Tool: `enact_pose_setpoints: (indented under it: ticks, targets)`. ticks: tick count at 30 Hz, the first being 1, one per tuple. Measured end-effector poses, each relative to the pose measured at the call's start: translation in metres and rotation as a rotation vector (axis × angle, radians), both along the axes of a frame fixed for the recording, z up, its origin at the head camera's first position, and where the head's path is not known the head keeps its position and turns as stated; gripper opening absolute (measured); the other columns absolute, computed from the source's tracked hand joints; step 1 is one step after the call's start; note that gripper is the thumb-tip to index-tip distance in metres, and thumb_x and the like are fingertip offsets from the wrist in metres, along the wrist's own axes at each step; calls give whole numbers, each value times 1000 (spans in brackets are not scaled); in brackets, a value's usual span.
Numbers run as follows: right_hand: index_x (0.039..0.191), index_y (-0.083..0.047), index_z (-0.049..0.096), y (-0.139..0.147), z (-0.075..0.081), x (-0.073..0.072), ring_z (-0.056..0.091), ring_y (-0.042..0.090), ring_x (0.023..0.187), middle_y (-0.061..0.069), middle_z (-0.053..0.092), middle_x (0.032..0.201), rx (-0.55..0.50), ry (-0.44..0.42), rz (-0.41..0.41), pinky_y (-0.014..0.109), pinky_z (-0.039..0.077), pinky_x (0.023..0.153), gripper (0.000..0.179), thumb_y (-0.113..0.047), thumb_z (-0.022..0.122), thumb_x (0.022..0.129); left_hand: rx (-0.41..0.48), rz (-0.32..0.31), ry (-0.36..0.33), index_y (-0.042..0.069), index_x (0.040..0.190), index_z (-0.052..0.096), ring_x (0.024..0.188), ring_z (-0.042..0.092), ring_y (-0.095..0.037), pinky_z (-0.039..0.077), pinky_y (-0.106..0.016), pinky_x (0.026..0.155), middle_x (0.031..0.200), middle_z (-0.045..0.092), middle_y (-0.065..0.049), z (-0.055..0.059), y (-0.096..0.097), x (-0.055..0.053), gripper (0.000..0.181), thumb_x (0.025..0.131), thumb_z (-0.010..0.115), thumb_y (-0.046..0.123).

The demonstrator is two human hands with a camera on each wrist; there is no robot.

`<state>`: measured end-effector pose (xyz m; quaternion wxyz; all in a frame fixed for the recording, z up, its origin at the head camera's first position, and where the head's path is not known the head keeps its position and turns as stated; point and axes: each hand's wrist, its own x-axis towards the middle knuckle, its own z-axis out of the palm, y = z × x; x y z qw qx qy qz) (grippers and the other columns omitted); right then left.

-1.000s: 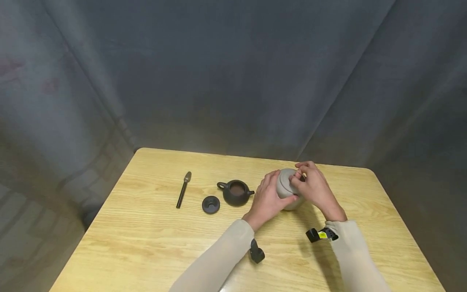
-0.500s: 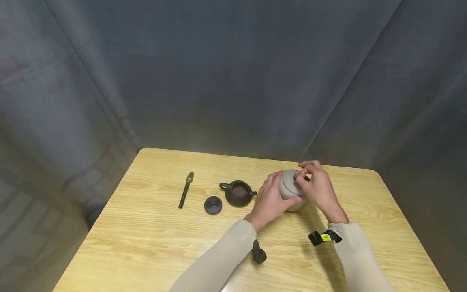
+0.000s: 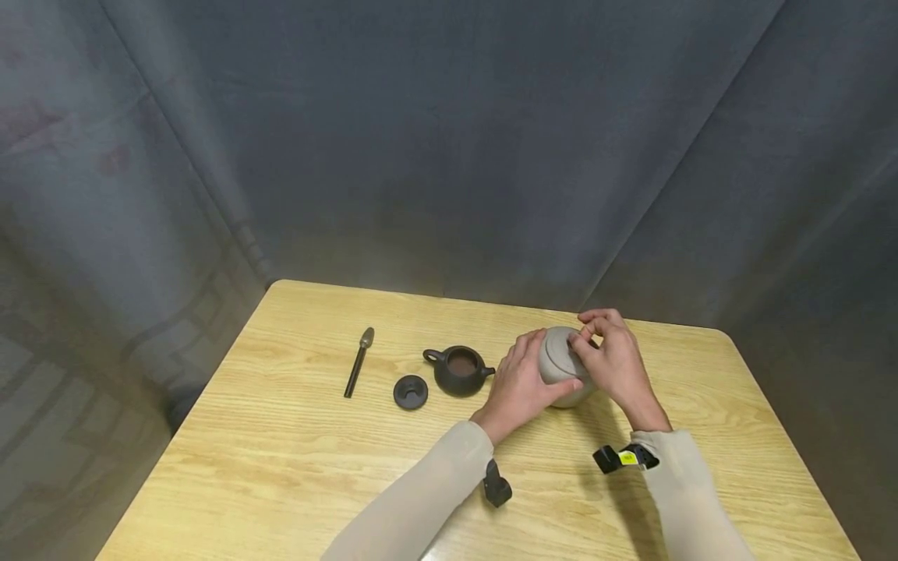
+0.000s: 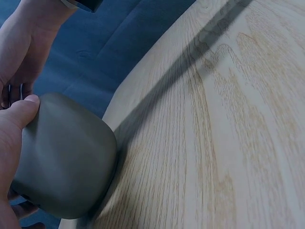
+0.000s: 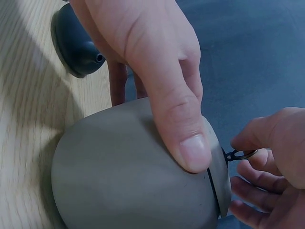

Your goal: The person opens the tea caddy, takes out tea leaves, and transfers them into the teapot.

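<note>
A rounded grey jar (image 5: 119,167) with a flat lid (image 3: 560,349) stands on the right part of the table. My left hand (image 3: 517,383) grips the jar's side, its thumb lying just below the rim. At the lid's top, my right hand (image 3: 619,366) pinches a small dark metal ring (image 5: 232,156) between thumb and index finger. The other right fingers are spread loosely beside the lid. In the right wrist view a dark line shows between lid and jar body. The jar's far side is hidden behind my left fingers.
Left of the jar stands a dark lidless teapot (image 3: 459,382), its spout close to my left hand. A round black teapot lid (image 3: 410,393) lies beside it. Farther left is a thin black-handled tool (image 3: 356,372) with a metallic tip. Grey curtains (image 3: 435,156) hang behind the table (image 3: 281,467).
The head view has shifted slightly, so everything sits a little farther right in it. Both hands keep their holds on the jar and the lid's ring.
</note>
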<state>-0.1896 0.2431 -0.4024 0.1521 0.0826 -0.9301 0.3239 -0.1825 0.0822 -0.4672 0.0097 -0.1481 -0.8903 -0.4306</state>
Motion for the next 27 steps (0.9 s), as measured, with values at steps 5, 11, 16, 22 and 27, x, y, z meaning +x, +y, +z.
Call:
enact_pose_setpoints:
  ticks: [5,11,16,22,27]
  targets:
    - [78,-3,62,1,0,0,62,29,82,22,62,130,-8,-4,-1,27,41,64,24,-5,67,102,7,-2,0,21,166,34,141,55,-22,45,-48,120,164,44,3,0,0,0,98,90,78,64]
    - [79,-2,62,1,9,1,62,21,88,21,64,127,-75,19,-32,22,45,72,23,-7,66,102,-5,-5,-1,22,166,35,140,55,-21,46,-47,119,164,44,3,2,-1,0,97,90,78,64]
    - [85,2,62,6,68,5,56,-3,101,13,66,129,-212,134,-99,12,43,88,25,-15,65,103,-17,-1,27,21,165,36,140,56,-23,47,-46,116,164,45,1,4,-3,-3,97,89,79,64]
    - [87,0,63,16,96,13,55,-3,109,10,63,134,-130,118,-86,8,40,90,32,-26,65,106,2,8,8,19,166,36,143,55,-27,46,-49,118,165,45,-1,7,-4,-3,98,89,80,62]
    - [87,1,63,32,67,16,59,30,120,20,62,135,-79,16,-89,12,39,85,32,-24,63,107,6,-3,-1,18,166,36,142,56,-26,47,-48,117,165,45,0,7,-1,1,99,89,81,61]
